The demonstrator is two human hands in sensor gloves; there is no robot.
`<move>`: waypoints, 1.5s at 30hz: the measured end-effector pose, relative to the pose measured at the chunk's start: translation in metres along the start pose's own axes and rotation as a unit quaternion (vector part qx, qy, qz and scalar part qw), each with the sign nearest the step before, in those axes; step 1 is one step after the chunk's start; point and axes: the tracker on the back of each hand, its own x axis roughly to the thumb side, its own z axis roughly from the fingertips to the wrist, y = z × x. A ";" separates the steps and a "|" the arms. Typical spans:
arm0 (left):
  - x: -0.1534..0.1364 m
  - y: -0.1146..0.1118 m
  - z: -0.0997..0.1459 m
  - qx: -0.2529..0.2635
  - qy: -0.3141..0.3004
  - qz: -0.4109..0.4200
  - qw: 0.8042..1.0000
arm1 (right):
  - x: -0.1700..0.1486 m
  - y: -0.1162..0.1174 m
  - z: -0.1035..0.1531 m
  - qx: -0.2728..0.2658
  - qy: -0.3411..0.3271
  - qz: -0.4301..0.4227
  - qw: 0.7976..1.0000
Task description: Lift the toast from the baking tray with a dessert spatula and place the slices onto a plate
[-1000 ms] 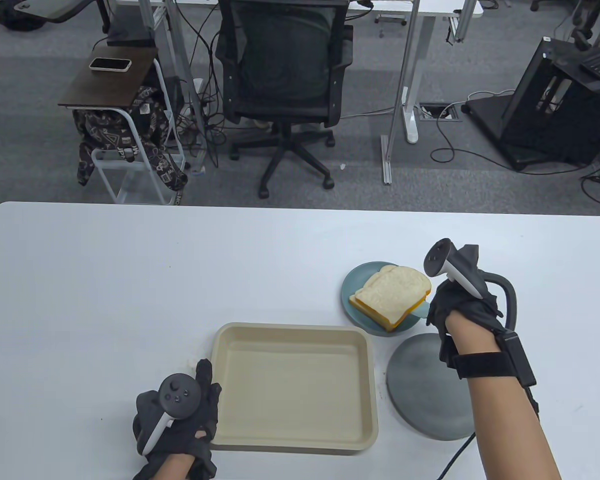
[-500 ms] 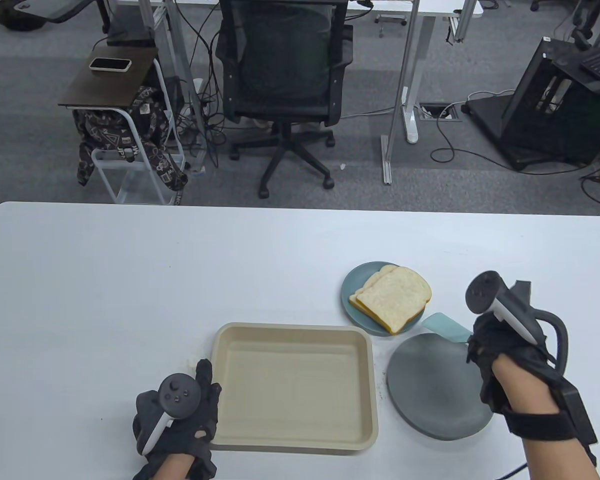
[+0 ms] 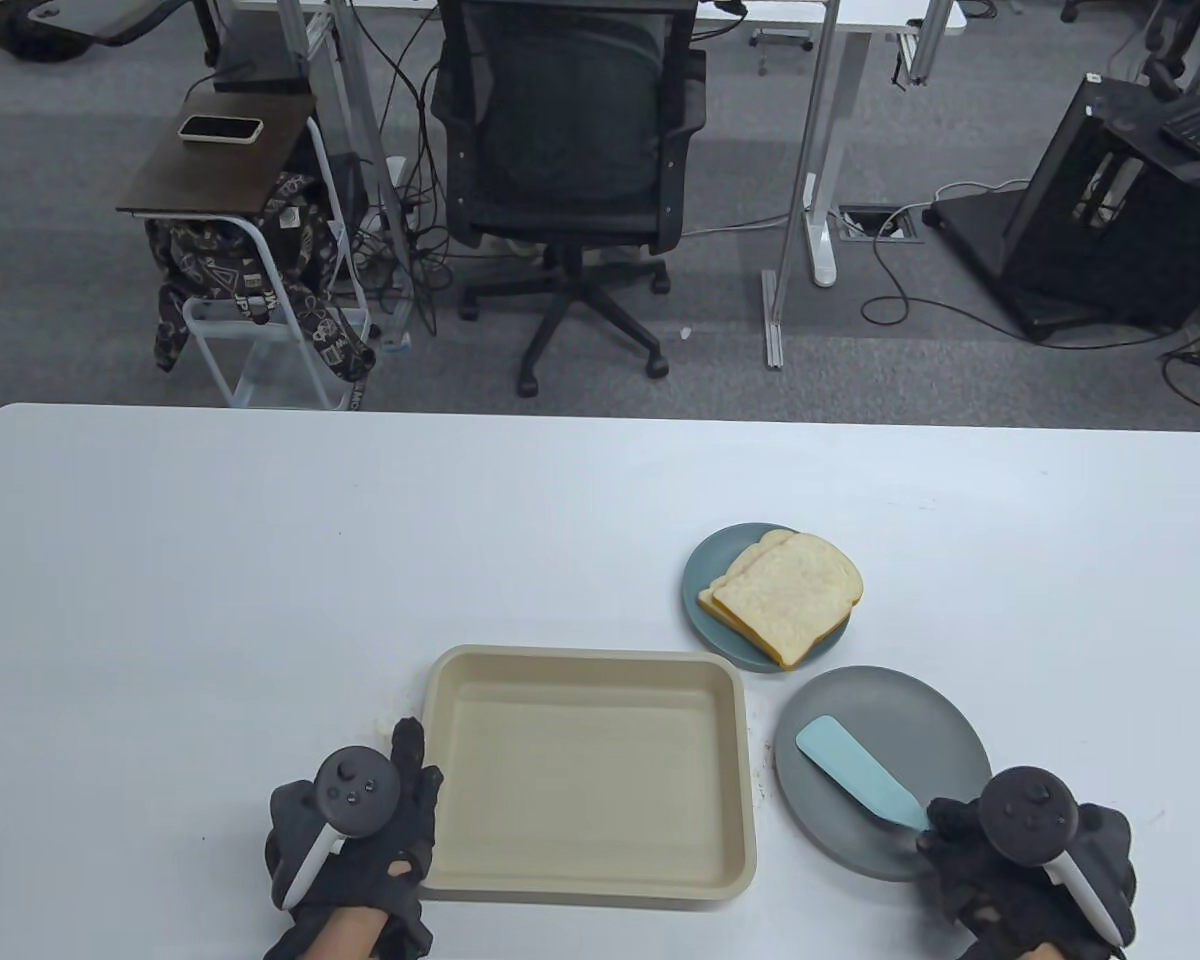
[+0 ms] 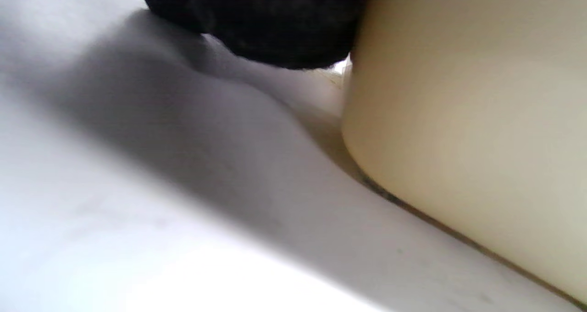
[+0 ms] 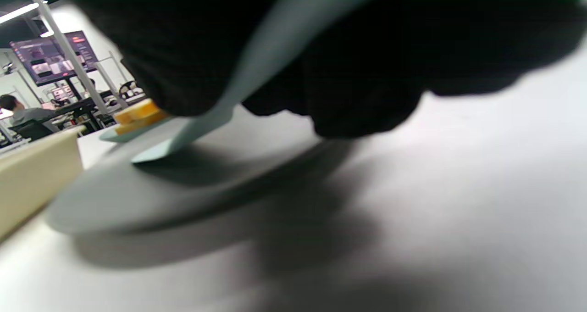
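The toast (image 3: 785, 598) is lying as two overlapping slices on the far plate (image 3: 698, 585), the top slice hanging a little past the rim on the right. Judging by that and by the tray (image 3: 588, 768) showing nothing inside, the moving looks finished.

The spatula (image 3: 853, 772) is resting with its blade flat on the grey plate (image 3: 920, 710), just in front of the toast's plate; it seems to be parked there so that a crumbed blade is kept off the worktop (image 3: 260, 560). The right hand (image 3: 1020, 870) is gripping its handle at the plate's near rim, fingers curled round it, as the right wrist view also shows, with the handle running up into the glove.

The left hand (image 3: 360, 850) is lying by the tray's near left corner, its fingers straight and reaching to the rim, clasping nothing. It is probably steadying the tray against sliding. The left wrist view shows only the tray's pale wall beside a dark glove, so whether they are truly touching cannot be told.
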 end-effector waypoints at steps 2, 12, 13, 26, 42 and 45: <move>0.000 0.000 0.000 0.000 0.000 0.001 1.000 | 0.001 0.005 0.002 -0.012 0.003 0.024 1.000; -0.003 0.002 0.000 -0.009 -0.001 0.013 1.000 | -0.001 0.021 0.007 -0.039 0.000 0.048 0.998; -0.003 0.003 0.000 -0.009 -0.002 0.016 1.000 | -0.001 0.022 0.007 -0.040 -0.003 0.056 0.998; 0.011 0.049 0.021 0.095 -0.025 -0.038 0.994 | 0.054 0.001 0.030 -0.144 -0.020 0.169 0.975; 0.102 0.039 0.054 0.192 -0.217 -0.125 0.949 | 0.203 0.004 0.057 -0.278 -0.201 0.086 0.935; 0.101 0.030 0.057 0.198 -0.234 -0.126 0.943 | 0.202 0.015 0.058 -0.274 -0.215 0.086 0.933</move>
